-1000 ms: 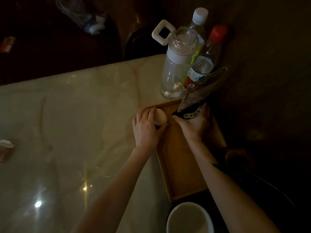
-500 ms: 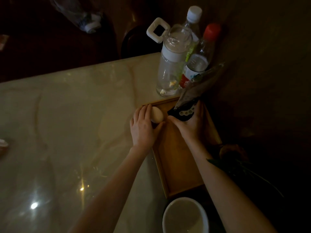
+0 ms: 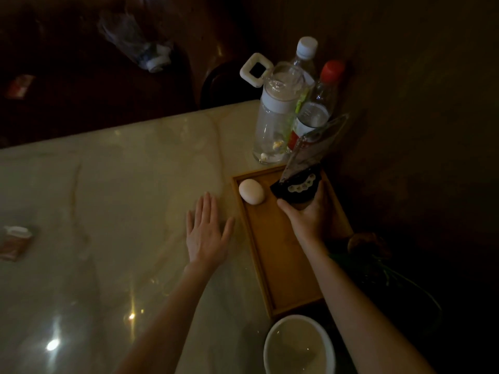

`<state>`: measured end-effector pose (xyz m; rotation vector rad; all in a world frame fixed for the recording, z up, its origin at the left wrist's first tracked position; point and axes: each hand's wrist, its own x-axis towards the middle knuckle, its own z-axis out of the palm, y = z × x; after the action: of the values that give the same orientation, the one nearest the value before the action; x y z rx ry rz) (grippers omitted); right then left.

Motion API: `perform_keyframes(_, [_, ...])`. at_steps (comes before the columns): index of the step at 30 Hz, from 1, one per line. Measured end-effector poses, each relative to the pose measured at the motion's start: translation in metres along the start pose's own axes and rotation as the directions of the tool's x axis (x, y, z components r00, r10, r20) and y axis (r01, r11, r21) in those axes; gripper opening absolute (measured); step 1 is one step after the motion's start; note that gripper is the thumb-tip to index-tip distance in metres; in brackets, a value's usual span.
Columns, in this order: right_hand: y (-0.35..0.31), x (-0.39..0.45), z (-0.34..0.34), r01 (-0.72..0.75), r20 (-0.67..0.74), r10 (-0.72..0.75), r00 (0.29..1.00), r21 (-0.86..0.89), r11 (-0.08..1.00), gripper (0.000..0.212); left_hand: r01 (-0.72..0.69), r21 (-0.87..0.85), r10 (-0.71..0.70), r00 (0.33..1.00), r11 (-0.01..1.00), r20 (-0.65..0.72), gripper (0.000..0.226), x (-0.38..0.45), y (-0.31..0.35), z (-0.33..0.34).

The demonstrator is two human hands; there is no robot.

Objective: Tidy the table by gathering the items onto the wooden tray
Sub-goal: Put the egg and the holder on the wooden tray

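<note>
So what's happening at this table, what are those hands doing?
A person is tidying things onto a wooden tray. An egg already lies in the tray's far corner. The left hand is open and flat over the table, holding nothing. The right hand holds a dark packet upright over the tray. Bottles and a white bowl sit off the tray.

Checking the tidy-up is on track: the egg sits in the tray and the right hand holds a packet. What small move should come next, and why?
Probably lower the packet onto the bare floor of the wooden tray and let go. The right hand grips it over the tray's far end, beside the egg, and the left hand is open over the table, off the tray.
</note>
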<state>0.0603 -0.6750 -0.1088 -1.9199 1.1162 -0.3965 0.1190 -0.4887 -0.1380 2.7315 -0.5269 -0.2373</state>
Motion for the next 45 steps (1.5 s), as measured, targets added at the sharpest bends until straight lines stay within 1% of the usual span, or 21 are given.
perform_keyframes(5, [0.004, -0.003, 0.002, 0.093, -0.017, -0.096, 0.995, -0.114, 0.989, 0.1, 0.009, 0.075, -0.01, 1.0, 0.997, 0.014, 0.077, 0.001, 0.0, 0.002])
perform_keyframes(11, [0.006, -0.001, 0.009, 0.071, -0.063, -0.081, 0.995, -0.154, 0.986, 0.093, 0.02, 0.083, -0.021, 1.0, 0.996, 0.017, 0.075, 0.003, -0.001, 0.003])
perform_keyframes(13, [0.006, 0.0, 0.009, 0.065, -0.066, -0.075, 0.995, -0.14, 0.988, 0.093, 0.02, 0.086, -0.022, 1.0, 0.996, 0.015, 0.075, 0.003, -0.001, 0.004])
perform_keyframes(15, [0.005, 0.001, 0.009, 0.042, -0.078, -0.049, 0.996, -0.089, 0.995, 0.092, 0.021, 0.089, -0.022, 1.0, 0.996, 0.011, 0.074, 0.004, -0.001, 0.004])
perform_keyframes(18, [0.004, 0.001, 0.009, 0.022, -0.122, -0.021, 0.992, 0.003, 1.0, 0.092, 0.019, 0.082, -0.019, 1.0, 0.996, 0.003, 0.073, 0.003, -0.001, 0.004])
perform_keyframes(22, [0.0, 0.002, 0.013, 0.021, -0.184, -0.013, 0.983, 0.04, 0.999, 0.09, 0.027, 0.059, -0.026, 0.999, 0.998, -0.022, 0.074, 0.004, 0.0, 0.004])
perform_keyframes(32, [-0.008, 0.002, 0.024, 0.024, -0.289, -0.008, 0.957, 0.05, 0.998, 0.09, 0.025, 0.064, -0.023, 0.999, 0.998, -0.027, 0.074, 0.003, 0.0, 0.003])
perform_keyframes(36, [-0.012, 0.003, 0.027, 0.012, -0.299, 0.011, 0.954, 0.077, 0.997, 0.09, 0.03, 0.061, -0.028, 0.999, 0.998, -0.028, 0.074, 0.003, 0.001, 0.003])
perform_keyframes(45, [-0.016, 0.004, 0.023, 0.006, -0.296, 0.005, 0.955, 0.034, 0.999, 0.09, 0.032, 0.051, -0.031, 0.999, 0.998, -0.024, 0.075, 0.003, 0.002, 0.002])
